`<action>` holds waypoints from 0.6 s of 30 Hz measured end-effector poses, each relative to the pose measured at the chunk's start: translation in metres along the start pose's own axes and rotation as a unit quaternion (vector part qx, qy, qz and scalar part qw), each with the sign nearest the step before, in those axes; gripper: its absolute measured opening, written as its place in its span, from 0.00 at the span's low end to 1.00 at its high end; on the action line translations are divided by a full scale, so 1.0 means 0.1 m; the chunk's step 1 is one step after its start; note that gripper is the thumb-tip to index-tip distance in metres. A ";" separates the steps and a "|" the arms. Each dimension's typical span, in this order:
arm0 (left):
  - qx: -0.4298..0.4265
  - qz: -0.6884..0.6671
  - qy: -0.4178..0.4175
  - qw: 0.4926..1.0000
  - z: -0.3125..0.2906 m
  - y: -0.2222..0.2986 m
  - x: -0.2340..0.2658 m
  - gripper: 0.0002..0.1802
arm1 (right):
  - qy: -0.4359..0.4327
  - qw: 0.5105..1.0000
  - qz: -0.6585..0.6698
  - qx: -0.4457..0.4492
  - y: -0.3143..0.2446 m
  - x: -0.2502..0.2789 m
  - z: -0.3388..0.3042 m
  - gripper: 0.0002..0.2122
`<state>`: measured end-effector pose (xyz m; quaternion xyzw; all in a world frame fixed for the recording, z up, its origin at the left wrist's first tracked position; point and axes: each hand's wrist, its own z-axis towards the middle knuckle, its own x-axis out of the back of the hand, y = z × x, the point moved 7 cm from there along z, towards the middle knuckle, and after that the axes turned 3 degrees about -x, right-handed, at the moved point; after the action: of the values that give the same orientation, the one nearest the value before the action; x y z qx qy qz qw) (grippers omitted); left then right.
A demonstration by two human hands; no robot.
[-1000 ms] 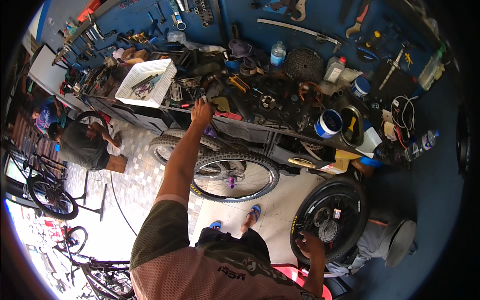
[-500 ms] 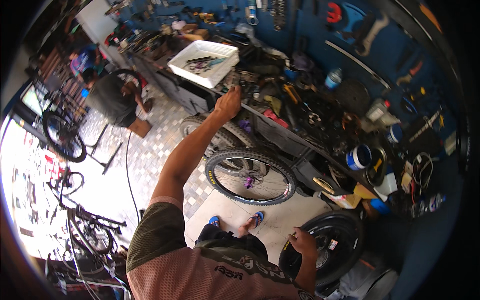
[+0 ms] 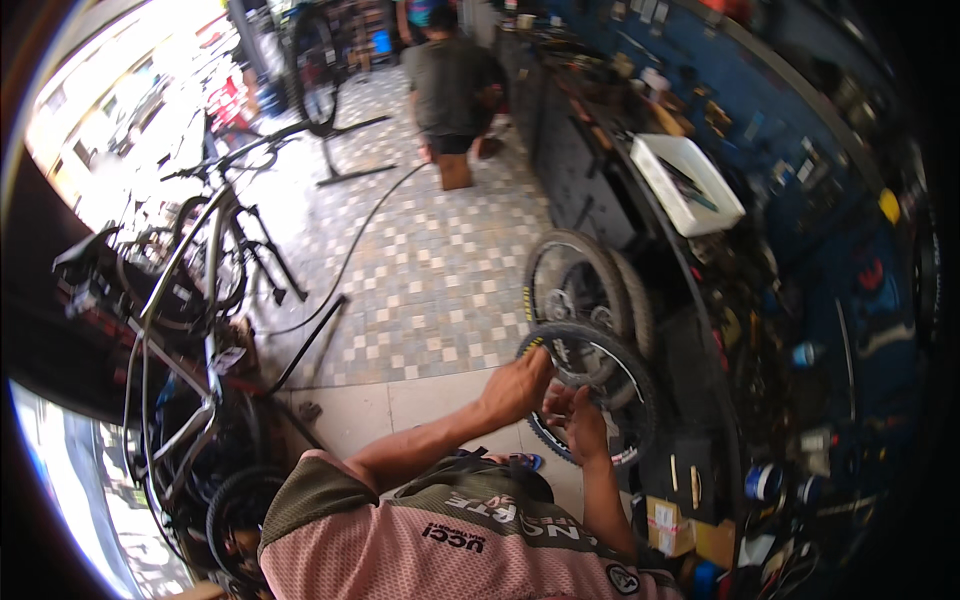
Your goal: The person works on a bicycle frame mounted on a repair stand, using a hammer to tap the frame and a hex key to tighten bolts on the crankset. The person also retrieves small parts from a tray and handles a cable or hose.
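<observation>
My left hand [image 3: 520, 386] is closed in a fist, knuckles toward the bench side; anything inside it is hidden. Close beside it, my right hand [image 3: 577, 418] has its fingers curled in, and what they pinch, if anything, is too small to make out. Both hands are in front of my body, above a bicycle wheel [image 3: 648, 410] with a knobby black tyre and yellow lettering. Behind that wheel stand more bicycle wheels [image 3: 612, 262], leaning by the bench. Neither hand visibly grips a wheel.
A cluttered workbench [image 3: 700, 290] runs along the right, bearing a white plastic tray [image 3: 715, 222] with tools. Left stands a grey bicycle frame [image 3: 208, 260]. A black hose [image 3: 352, 245] crosses the tiled floor [image 3: 430, 290]. Farther off, a person [image 3: 455, 85] sits low. A cardboard box [image 3: 668, 528] lies at lower right.
My view has turned left. My left hand has come away from the bench by the tray, and my right hand has risen from near the black tyre; the two are now close together.
</observation>
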<state>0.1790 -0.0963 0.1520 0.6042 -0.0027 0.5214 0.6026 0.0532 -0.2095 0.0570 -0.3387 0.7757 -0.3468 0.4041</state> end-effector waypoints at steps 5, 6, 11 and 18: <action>0.065 0.017 0.091 0.994 -1.26 -0.61 0.74 0.13 | -0.056 0.995 0.080 -0.026 0.46 -1.60 0.59 0.16; 0.071 0.011 0.119 0.990 -1.47 -0.75 0.89 0.13 | -0.092 0.995 0.028 -0.008 0.50 -1.96 0.61 0.15; 0.108 -0.041 0.198 0.973 -2.12 -1.18 1.78 0.15 | -0.223 0.968 -0.105 0.044 0.90 -3.25 0.61 0.13; 0.307 -0.108 0.371 0.870 -3.10 -2.10 2.77 0.12 | -0.204 0.971 -0.118 -0.029 1.05 -3.97 1.24 0.14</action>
<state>0.2443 0.3610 0.0914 0.5173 0.4464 0.6135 0.3959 0.3106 0.1332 0.0735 -0.5026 0.6412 -0.2934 0.5001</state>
